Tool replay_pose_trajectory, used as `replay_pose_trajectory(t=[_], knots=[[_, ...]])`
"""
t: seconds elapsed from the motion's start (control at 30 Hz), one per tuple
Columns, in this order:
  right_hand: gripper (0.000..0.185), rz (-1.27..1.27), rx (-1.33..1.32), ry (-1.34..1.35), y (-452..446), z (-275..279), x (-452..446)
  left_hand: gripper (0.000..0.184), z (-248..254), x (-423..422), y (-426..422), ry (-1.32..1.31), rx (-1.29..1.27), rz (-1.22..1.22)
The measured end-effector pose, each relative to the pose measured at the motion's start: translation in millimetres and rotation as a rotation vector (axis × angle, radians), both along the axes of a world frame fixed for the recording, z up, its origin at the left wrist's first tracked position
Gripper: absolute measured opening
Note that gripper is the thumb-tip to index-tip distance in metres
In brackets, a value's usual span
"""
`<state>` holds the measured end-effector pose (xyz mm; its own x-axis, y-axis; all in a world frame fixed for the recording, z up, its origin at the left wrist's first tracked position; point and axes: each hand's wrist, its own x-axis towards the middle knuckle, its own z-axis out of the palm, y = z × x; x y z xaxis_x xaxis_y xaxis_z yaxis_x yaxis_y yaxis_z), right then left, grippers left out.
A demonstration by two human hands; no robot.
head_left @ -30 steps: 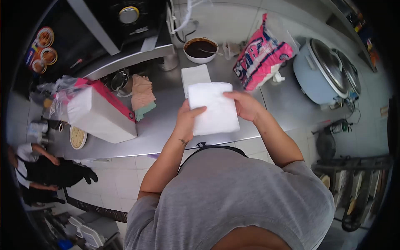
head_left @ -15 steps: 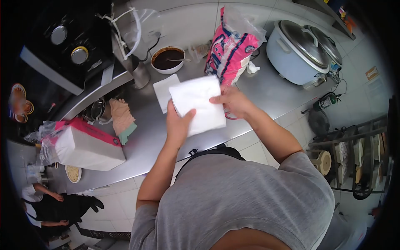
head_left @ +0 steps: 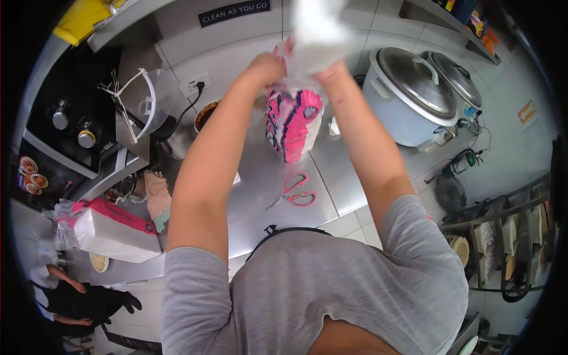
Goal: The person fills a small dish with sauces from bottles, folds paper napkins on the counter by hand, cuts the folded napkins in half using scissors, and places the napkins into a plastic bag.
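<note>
A blurred white stack of tissue (head_left: 318, 35) is up above the pink and white plastic bag (head_left: 294, 121), at the top of the view. My right hand (head_left: 332, 72) is closed at the lower right side of the stack. My left hand (head_left: 269, 66) is closed on the bag's upper left edge, its fingers partly hidden. The bag stands upright on the steel counter (head_left: 254, 195). Scissors with pink handles (head_left: 294, 194) lie on the counter below it. A corner of something white (head_left: 236, 178) shows beside my left forearm.
Two rice cookers (head_left: 402, 89) stand at the right. A bowl of dark sauce (head_left: 206, 116) is partly behind my left arm. Left are a black oven (head_left: 65, 124), a wrapped tissue pack (head_left: 115, 234) and a cloth (head_left: 157, 195). A person in a black apron (head_left: 83, 302) stands lower left.
Both hands have moved up and forward from the counter's front to the pink bag, carrying the white stack. My left hand has left the stack for the bag. The scissors have come into full view.
</note>
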<state>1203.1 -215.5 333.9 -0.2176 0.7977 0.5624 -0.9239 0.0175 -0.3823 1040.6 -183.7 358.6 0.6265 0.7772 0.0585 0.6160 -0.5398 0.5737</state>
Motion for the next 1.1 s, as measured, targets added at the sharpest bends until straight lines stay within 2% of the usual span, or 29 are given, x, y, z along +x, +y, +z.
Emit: replay_pose_trajectory(t=[0.03, 0.07, 0.1, 0.13, 0.17, 0.2, 0.27, 0.3, 0.4, 0.43, 0.57, 0.67, 0.73, 0.83, 0.93, 0.97, 1.03, 1.1], knots=[[0.033, -0.536, -0.391, -0.309, -12.1, 1.0, -27.9, 0.031, -8.5, -12.9, -21.0, -0.245, -0.167, -0.016], [0.033, -0.527, -0.471, -0.545, -8.1, -18.8, -24.4, 0.030, -13.3, -21.0, -29.7, -0.486, -0.334, -0.034], [0.026, -0.381, -0.475, -0.579, 3.9, -46.1, -16.0, 0.033, -27.3, -21.1, -18.0, -0.510, -0.367, -0.014], [0.017, -0.318, -0.537, -0.818, -1.4, -52.8, -11.6, 0.039, -32.1, -22.3, -16.7, -0.541, -0.404, 0.007], [0.013, -0.435, -0.664, -1.091, -6.2, -55.5, -2.7, 0.054, -35.0, -26.6, -12.9, -0.396, -0.382, 0.027], [0.021, -0.547, -0.424, -1.506, -17.1, -50.9, 1.8, 0.058, -29.7, -30.1, -19.3, -0.386, -0.361, 0.014], [0.027, -0.297, -0.399, -1.542, 8.2, -73.9, 30.1, 0.067, -17.7, -34.6, -31.5, -0.372, -0.318, -0.010], [0.030, -0.371, -0.325, -1.555, 8.6, -79.7, 34.8, 0.073, -11.0, -31.8, -35.8, -0.400, -0.335, -0.028], [0.039, -0.441, -0.430, -1.925, 8.2, -51.1, 18.7, 0.072, 13.1, -19.2, -51.5, -0.416, -0.270, -0.085], [0.046, -0.322, -0.338, -1.954, 14.2, -52.5, 23.3, 0.072, 20.6, -16.1, -60.3, -0.484, -0.273, -0.105], [0.051, -0.552, -0.356, -1.509, -9.0, -61.0, -1.8, 0.073, 32.0, -14.3, -59.1, -0.411, -0.301, -0.131], [0.051, -0.749, -0.255, -1.409, -7.5, -47.1, -16.4, 0.074, 28.6, -13.0, -58.2, -0.422, -0.321, -0.182], [0.052, -0.841, -0.145, -1.534, -8.2, -41.0, -17.2, 0.073, 29.6, -14.2, -61.8, -0.401, -0.263, -0.158], [0.052, -0.883, 0.094, -1.905, -8.8, -40.4, -15.3, 0.073, 34.8, -20.8, -61.2, -0.360, -0.154, -0.125], [0.052, -0.778, 0.327, -2.236, -11.6, -56.2, -20.0, 0.074, 17.5, -15.7, -32.1, -0.396, 0.087, -0.181], [0.052, -0.727, 0.359, -2.323, -13.5, -61.0, -21.3, 0.074, 23.4, -14.9, -37.6, -0.321, 0.037, -0.177], [0.052, -0.589, 0.336, -2.427, -16.5, -71.5, -28.9, 0.072, 37.1, -12.5, -49.9, -0.162, -0.056, -0.171], [0.052, -0.453, 0.317, -2.461, -17.3, -72.6, -40.6, 0.071, 8.3, -8.3, -38.8, -0.225, 0.132, -0.214]])
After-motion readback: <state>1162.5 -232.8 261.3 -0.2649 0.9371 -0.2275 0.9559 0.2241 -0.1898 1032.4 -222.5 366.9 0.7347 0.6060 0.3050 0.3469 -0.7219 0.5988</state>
